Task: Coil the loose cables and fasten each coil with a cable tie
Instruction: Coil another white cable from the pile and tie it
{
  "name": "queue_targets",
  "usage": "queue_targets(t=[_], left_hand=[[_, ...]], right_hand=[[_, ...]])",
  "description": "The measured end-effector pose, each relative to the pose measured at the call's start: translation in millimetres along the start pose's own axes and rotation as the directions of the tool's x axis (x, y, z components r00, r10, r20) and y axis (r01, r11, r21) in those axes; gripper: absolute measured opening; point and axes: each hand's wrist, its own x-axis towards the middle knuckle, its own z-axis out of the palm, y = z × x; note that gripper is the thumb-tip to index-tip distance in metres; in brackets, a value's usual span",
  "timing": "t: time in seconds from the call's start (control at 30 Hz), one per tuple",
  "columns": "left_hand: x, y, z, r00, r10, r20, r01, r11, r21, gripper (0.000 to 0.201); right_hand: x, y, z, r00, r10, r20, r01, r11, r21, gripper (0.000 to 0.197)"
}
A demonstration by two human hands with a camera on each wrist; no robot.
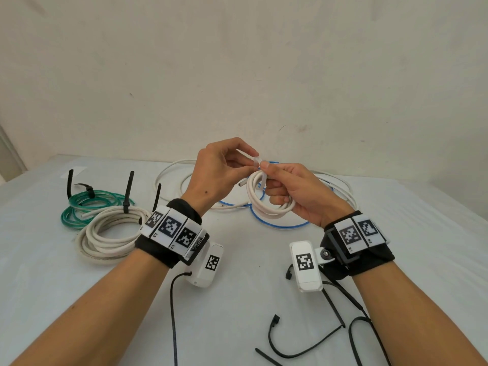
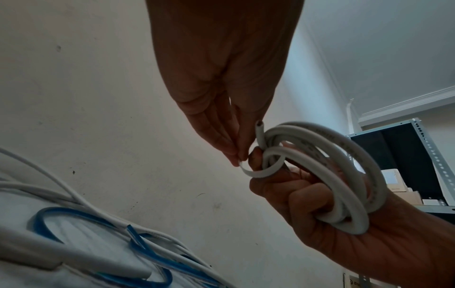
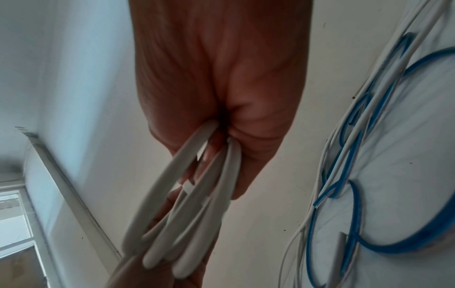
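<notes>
Above the table, my right hand [image 1: 274,186] grips a small white cable coil [image 1: 269,207], its fingers curled through the loops and its thumb up beside the tie. A white cable tie [image 1: 257,165] is looped round the coil's top strands. My left hand [image 1: 247,165] pinches the tie's upper end between thumb and fingertips. In the left wrist view the left hand [image 2: 235,155] pinches the tie [image 2: 261,173] just left of the coil [image 2: 344,171]. The right wrist view shows the coil [image 3: 187,204] edge-on under the right hand [image 3: 221,117], blurred.
A green coil [image 1: 87,207] and a white coil [image 1: 105,233], each bound with a black tie, lie at the left. Loose white cable [image 1: 174,175] and blue cable [image 1: 280,225] sprawl behind the hands. Black cable ties [image 1: 303,344] lie at the front right on the white cloth [image 1: 237,299].
</notes>
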Motion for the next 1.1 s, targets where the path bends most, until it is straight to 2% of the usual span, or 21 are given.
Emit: queue_targets(t=[0.2, 0.6, 0.7, 0.93, 1.1], left_hand=[[-1.1, 0.2, 0.2, 1.000, 0.028, 0.011, -0.029, 0.999, 0.022, 0.023], [-0.6, 1.0, 1.8, 0.995, -0.065, -0.073, 0.066, 0.998, 0.009, 0.015], [-0.7, 0.9, 2.6, 0.993, -0.090, -0.081, 0.091, 0.996, 0.004, 0.015], [0.3, -0.5, 2.7, 0.987, -0.111, -0.115, 0.113, 0.994, 0.011, 0.016], [-1.4, -0.4, 1.9, 0.985, -0.168, -0.047, 0.162, 0.979, -0.121, 0.016]], right_hand=[[0.7, -0.7, 1.0, 1.000, 0.016, -0.011, -0.016, 0.998, 0.053, 0.031], [1.9, 0.5, 2.5, 1.000, 0.021, 0.007, -0.022, 0.998, 0.051, 0.037], [1.9, 0.3, 2.0, 1.000, 0.024, -0.007, -0.024, 0.999, 0.036, 0.032], [1.4, 1.9, 3.4, 0.999, 0.031, -0.025, -0.032, 0.998, -0.051, 0.034], [0.7, -1.4, 2.8, 1.000, 0.023, -0.013, -0.023, 1.000, 0.005, 0.032]])
